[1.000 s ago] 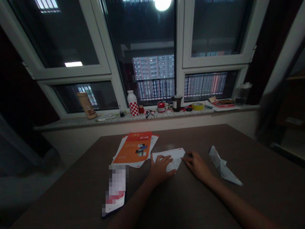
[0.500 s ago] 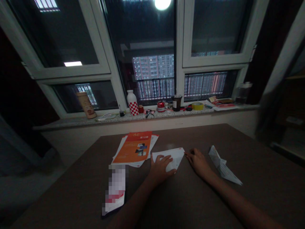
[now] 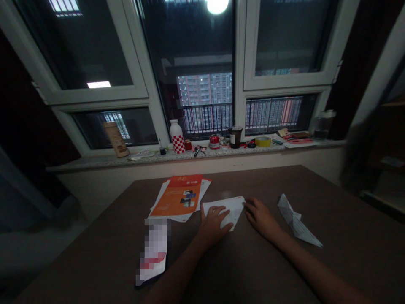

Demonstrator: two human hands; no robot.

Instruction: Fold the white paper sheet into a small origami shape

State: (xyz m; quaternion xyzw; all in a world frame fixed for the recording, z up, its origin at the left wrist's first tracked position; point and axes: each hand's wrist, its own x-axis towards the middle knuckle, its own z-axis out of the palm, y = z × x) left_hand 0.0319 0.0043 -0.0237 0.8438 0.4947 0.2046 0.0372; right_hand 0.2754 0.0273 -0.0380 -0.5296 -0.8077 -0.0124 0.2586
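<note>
A folded white sheet of paper [image 3: 233,205], roughly triangular with a small red mark near its upper right corner, lies on the brown table. My left hand [image 3: 214,222] rests flat on it with fingers spread, covering its lower left part. At the paper's right edge is my right hand [image 3: 260,215], its fingers stretched forward and slightly apart, the tips touching or very near the corner. To the right of that hand lies a folded paper piece [image 3: 294,221] with pointed ends and printed lines.
An orange booklet [image 3: 172,200] tops several papers at the left. Nearer me lies a phone-like flat object [image 3: 155,249], its face blurred out. Along the windowsill [image 3: 145,159] stand a checked bottle [image 3: 177,137], a tan tumbler [image 3: 115,139], a dark cup [image 3: 235,138] and yellow tape [image 3: 262,142].
My right hand's fingers have shifted slightly along the paper's right edge and look more spread. My left hand stays on the paper. The view has moved a little.
</note>
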